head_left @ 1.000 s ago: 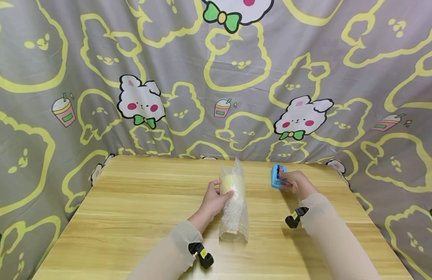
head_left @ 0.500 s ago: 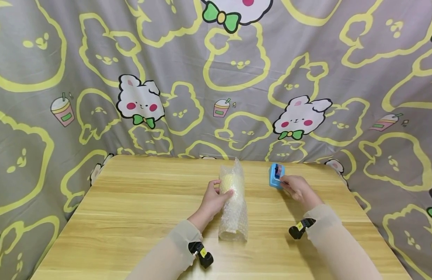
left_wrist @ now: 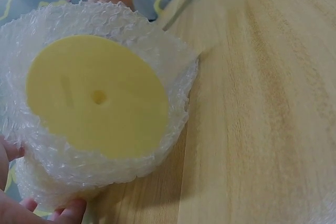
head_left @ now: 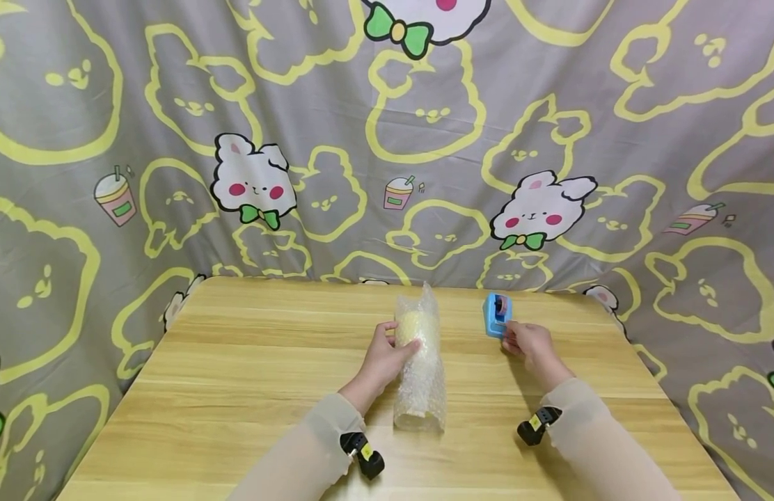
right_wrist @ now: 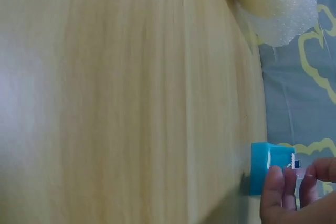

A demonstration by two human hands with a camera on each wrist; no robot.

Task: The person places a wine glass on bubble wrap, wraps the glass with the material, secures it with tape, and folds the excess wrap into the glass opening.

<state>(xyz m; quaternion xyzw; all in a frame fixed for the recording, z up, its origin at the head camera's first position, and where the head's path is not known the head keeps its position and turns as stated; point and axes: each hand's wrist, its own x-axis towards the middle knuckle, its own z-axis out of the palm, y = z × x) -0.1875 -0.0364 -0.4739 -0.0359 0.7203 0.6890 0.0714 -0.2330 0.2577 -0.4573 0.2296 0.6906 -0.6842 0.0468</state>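
A cylinder with a yellow round end [left_wrist: 97, 66] is wrapped in clear bubble wrap [head_left: 420, 390] and lies on the wooden table. My left hand [head_left: 382, 356] grips its left side, thumb on top. A small central hole shows in the yellow end in the left wrist view. Farther right stands a blue tape dispenser [head_left: 490, 321] with a pinkish tape roll [head_left: 502, 306]. My right hand [head_left: 530, 344] is at its near end, fingers curled by the serrated cutter [right_wrist: 293, 160]. The fingertips pinch at the tape there, though its loose end is mostly hidden.
The light wooden table [head_left: 249, 362] has its back edge just behind the wrap and dispenser. A grey curtain [head_left: 337, 125] with yellow outlines and rabbit faces hangs around the table's back and sides. A black camera sits at each wrist.
My right hand has drawn back from over the tape roll to the dispenser's near end, uncovering the roll. My left hand and the wrapped cylinder have stayed in place.
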